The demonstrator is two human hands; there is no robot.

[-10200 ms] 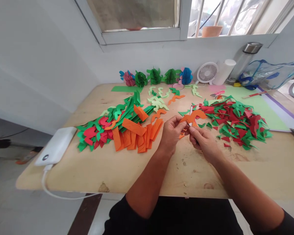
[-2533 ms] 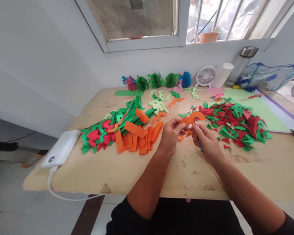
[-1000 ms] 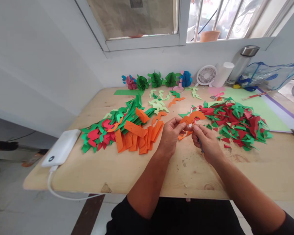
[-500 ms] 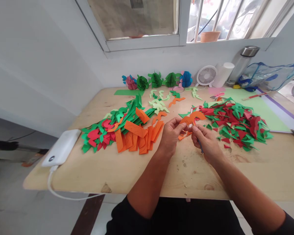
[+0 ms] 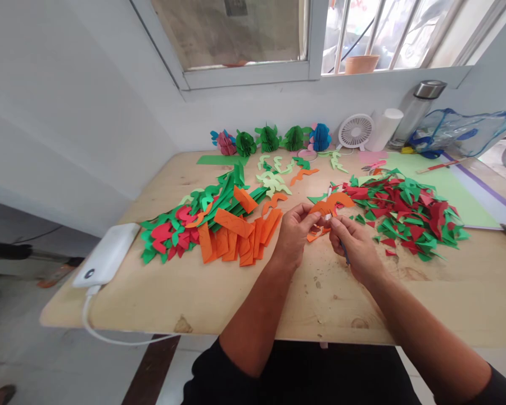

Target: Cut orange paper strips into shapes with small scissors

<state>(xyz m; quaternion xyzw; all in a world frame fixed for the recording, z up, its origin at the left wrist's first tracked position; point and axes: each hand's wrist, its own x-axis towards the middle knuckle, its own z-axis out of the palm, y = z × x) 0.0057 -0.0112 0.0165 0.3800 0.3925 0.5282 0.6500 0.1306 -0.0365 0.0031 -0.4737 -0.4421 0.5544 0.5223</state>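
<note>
My left hand (image 5: pixel 296 233) pinches a curved orange paper piece (image 5: pixel 339 198) between thumb and fingertips, holding it just above the table. Close beside it, my right hand (image 5: pixel 356 242) is closed around a slim tool with a blue handle (image 5: pixel 344 252); a pale, shiny part by the fingertips meets the paper. Most of the tool is hidden by the fingers, so its kind is unclear. Beneath the hands lie orange paper scraps (image 5: pixel 316 235). Folded orange paper strips (image 5: pixel 231 225) sit left of my left hand, against green strips (image 5: pixel 225 199).
Red and green scraps (image 5: pixel 409 211) are heaped at right. Cut red and green shapes (image 5: pixel 168 236) lie at left near a white power bank (image 5: pixel 105 256) with a cable. Paper honeycomb figures (image 5: pixel 269 138), a small fan (image 5: pixel 356 132) and a bottle (image 5: pixel 419 109) line the wall.
Both hands and the orange paper stay nearly in the same place. A dark shoe-like shape has come into view on the floor at the lower left.
</note>
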